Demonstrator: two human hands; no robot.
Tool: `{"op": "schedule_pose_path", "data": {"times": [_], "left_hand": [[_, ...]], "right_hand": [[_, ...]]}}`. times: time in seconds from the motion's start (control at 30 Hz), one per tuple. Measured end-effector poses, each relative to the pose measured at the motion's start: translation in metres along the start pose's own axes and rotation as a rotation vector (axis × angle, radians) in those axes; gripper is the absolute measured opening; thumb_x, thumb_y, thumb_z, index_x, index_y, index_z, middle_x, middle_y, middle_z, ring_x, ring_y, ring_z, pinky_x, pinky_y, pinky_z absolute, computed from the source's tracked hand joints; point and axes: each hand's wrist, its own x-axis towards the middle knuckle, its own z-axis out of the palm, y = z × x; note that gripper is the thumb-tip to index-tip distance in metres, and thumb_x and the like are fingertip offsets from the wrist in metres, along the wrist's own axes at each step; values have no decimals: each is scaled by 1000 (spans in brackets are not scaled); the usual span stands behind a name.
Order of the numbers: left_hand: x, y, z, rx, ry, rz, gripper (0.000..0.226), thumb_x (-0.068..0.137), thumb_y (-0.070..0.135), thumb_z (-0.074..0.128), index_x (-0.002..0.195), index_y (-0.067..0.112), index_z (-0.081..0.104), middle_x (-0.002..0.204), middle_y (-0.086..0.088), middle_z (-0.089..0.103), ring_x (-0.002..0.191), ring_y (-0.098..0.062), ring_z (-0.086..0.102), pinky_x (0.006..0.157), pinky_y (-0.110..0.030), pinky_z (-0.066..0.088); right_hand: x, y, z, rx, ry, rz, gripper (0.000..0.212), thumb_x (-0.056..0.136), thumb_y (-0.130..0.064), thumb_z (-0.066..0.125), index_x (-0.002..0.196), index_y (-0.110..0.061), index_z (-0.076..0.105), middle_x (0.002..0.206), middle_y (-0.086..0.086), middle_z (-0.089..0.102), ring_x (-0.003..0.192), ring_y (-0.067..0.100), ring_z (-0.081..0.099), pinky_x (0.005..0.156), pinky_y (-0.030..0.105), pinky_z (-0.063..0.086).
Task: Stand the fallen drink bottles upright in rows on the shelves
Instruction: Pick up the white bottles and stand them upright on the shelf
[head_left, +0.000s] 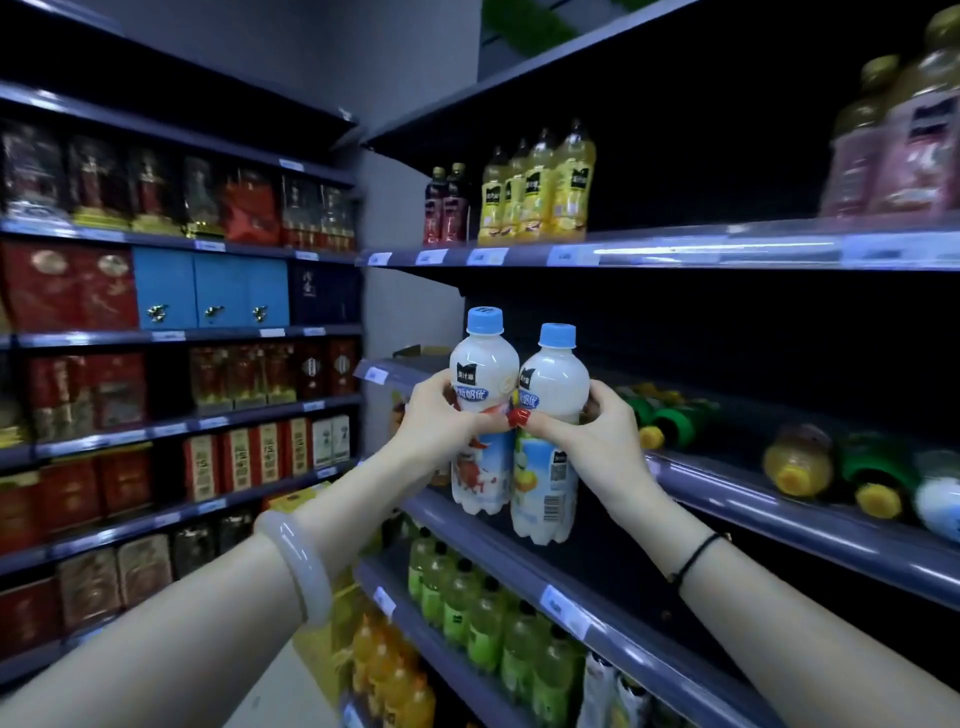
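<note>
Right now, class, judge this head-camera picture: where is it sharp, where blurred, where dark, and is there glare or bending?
Head view: the two white bottles in both hands are sharp; the pink bottles at upper right are blurred; the shelf backs are very dark; glare streaks the shelf edge strip; the wide lens bends shelf lines.

I see two upright white milky bottles with blue caps, the left bottle (482, 410) touching the right bottle (550, 441), raised before the middle shelf (779, 499), where green and yellow fallen bottles (800, 462) lie sideways.
</note>
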Motion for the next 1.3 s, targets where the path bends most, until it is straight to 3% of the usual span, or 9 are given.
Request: {"op": "schedule_pose_path", "data": {"times": [0.2, 0.33, 0.53, 0.7, 0.87, 1.1, 1.23, 1.3], "left_hand": [[115, -49, -51, 20, -20, 42, 35, 62, 8, 83, 89, 24, 67, 84, 9, 75, 78, -9, 71, 62, -22, 55], [187, -83, -86, 11, -13, 57, 42, 60, 4, 83, 95, 19, 65, 90, 3, 74, 87, -15, 70, 75, -31, 57], [289, -158, -132, -28, 15, 107, 50, 62, 1, 81, 107, 11, 60, 102, -5, 70, 97, -22, 66, 84, -41, 55], [390, -231, -170, -24, -17, 118, 44, 61, 7, 83, 98, 18, 61, 94, 4, 70, 89, -14, 67, 70, -27, 53], [483, -294, -199, -33, -111, 91, 41, 63, 10, 83, 97, 18, 61, 93, 2, 70, 87, -14, 67, 65, -22, 50], [580, -346, -199, -140, -184, 31, 51, 66, 8, 83, 107, 9, 53, 98, -4, 67, 87, -14, 65, 60, -22, 49], [607, -376, -177, -165, -283, -2, 22, 67, 9, 83, 84, 12, 69, 77, 3, 73, 77, -16, 69, 56, -19, 52], [613, -385, -163, -225, -292, -14, 27, 68, 14, 83, 89, 14, 68, 79, 6, 72, 75, -9, 68, 52, -13, 50]], "right_hand": [[108, 50, 74, -11, 26, -25, 41, 62, -14, 86, 95, -16, 61, 92, -1, 71, 86, 15, 68, 72, 31, 57], [175, 75, 122, -49, 8, -47, 42, 65, -12, 84, 96, -18, 56, 94, -3, 67, 86, 10, 65, 70, 24, 54], [257, 135, 196, -89, 12, -69, 46, 65, -17, 85, 99, -19, 54, 99, -1, 67, 90, 11, 65, 74, 28, 55], [327, 190, 261, -112, 88, -89, 45, 65, -17, 85, 96, -25, 53, 95, -8, 66, 82, -2, 64, 64, 12, 50], [396, 237, 312, -186, 179, -65, 48, 69, -19, 82, 107, -19, 52, 103, -4, 65, 94, 8, 64, 75, 23, 53], [466, 300, 350, -170, 351, 33, 50, 69, -19, 83, 108, -20, 52, 99, -7, 65, 90, 4, 63, 74, 21, 52], [494, 325, 349, -226, 401, 116, 50, 72, -22, 81, 114, -20, 53, 105, -2, 65, 96, 13, 63, 79, 26, 52], [503, 332, 340, -316, 396, 157, 56, 74, -25, 79, 122, -17, 51, 110, -2, 62, 100, 15, 61, 87, 33, 52]]}}
